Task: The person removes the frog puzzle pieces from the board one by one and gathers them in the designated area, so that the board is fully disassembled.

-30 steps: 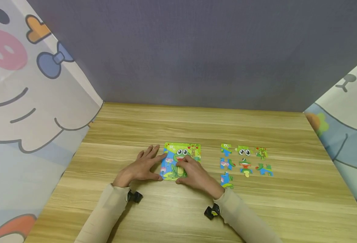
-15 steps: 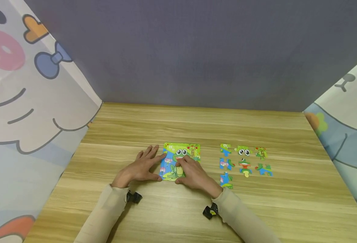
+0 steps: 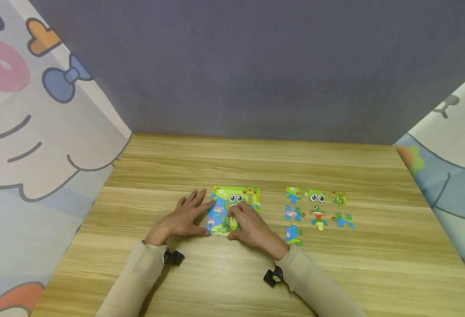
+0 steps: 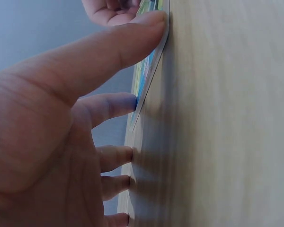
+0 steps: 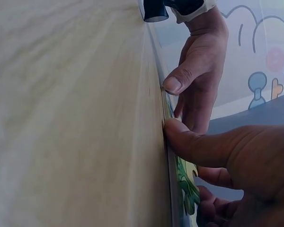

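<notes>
A square frog picture board (image 3: pixel 218 209) lies on the wooden table between both hands. My left hand (image 3: pixel 183 219) is spread at its left side, thumb and index finger touching the edge; in the left wrist view the other fingertips rest on the table. My right hand (image 3: pixel 253 229) lies over the board's lower right part, fingers curled down. In the right wrist view its thumb is at the near edge and its fingers are on a green and yellow jigsaw piece (image 5: pixel 187 182) with a notched outline. The hand hides much of that piece in the head view.
Several loose jigsaw pieces lie to the right in rough rows, among them an eyes piece (image 3: pixel 317 197), a mouth piece (image 3: pixel 318 215) and a blue and green piece (image 3: pixel 293 235). A grey panel (image 3: pixel 256 79) rises behind the table (image 3: pixel 232 277), with cartoon-printed sheets at both sides.
The whole head view shifts slightly left. Both hands stay in nearly the same place on the board, and the loose pieces lie as before.
</notes>
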Demonstrator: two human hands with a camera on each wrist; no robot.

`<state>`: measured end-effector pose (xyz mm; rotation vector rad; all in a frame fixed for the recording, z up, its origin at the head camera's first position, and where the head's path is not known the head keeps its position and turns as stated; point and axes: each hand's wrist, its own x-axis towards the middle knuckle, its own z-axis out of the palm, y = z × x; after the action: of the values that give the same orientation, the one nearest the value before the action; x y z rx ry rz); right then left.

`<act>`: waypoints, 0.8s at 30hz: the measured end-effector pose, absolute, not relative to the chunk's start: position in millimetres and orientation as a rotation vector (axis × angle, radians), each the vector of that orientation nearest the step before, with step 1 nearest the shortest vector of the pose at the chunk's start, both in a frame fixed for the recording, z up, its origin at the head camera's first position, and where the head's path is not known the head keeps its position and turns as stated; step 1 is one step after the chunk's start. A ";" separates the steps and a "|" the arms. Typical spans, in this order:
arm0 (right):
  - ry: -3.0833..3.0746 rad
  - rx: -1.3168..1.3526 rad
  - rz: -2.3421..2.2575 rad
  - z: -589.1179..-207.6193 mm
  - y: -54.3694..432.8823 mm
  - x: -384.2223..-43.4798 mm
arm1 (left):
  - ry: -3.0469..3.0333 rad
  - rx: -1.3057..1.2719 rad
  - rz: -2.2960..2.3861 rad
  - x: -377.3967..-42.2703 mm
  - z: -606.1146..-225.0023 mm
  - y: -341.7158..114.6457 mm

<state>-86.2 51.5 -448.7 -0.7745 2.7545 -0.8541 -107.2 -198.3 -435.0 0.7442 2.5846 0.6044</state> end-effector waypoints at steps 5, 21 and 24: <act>2.795 -0.807 -0.810 -447.0 50.1 -83.4 | 2.583 0.743 0.611 -107.6 -435.6 -198.7; 2.854 -0.834 -0.652 -441.6 50.6 -81.6 | 2.584 0.740 0.601 -108.6 -437.7 -199.7; 2.874 -0.854 -0.660 -440.1 52.7 -80.8 | 2.575 0.738 0.608 -108.5 -437.9 -199.6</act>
<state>-80.8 52.7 -440.1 -0.8544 2.8737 -0.6598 -108.5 -199.6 -437.9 0.7384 2.5751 0.6084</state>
